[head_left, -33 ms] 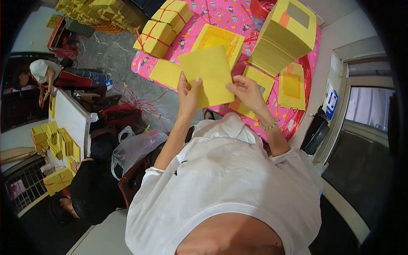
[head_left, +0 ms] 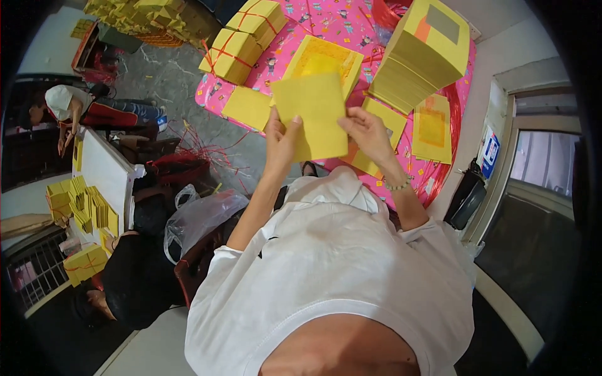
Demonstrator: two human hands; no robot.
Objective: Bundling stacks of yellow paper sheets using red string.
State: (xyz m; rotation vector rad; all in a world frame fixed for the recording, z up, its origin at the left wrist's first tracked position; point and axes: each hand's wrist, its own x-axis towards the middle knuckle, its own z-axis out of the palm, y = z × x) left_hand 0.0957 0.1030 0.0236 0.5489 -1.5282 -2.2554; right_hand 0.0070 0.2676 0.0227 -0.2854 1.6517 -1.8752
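Note:
Between my two hands a plain yellow sheet of paper (head_left: 311,116) is held up in front of me; whether it is one sheet or several I cannot tell. My left hand (head_left: 283,135) grips its lower left edge, thumb on top. At its right edge my right hand (head_left: 367,131) pinches the side between thumb and curled fingers. Behind the sheet, a yellow paper stack with an orange-printed square (head_left: 354,59) lies on the pink patterned tablecloth (head_left: 266,72). Another yellow sheet (head_left: 246,108) rests to the left, and a yellow paper with a grey and orange patch (head_left: 392,119) sits under my right hand.
A tall yellow paper block (head_left: 411,69) stands at the right, beside printed yellow sheets (head_left: 433,131). Bundles tied with red string (head_left: 232,56) lie at the far left. Two people work at a white table (head_left: 103,160) on the left. A plastic bag (head_left: 204,216) hangs near my left arm.
The yellow sheet has shifted slightly right and down, and its lower right corner looks more rounded. My right hand has moved a little with it; both hands keep their hold.

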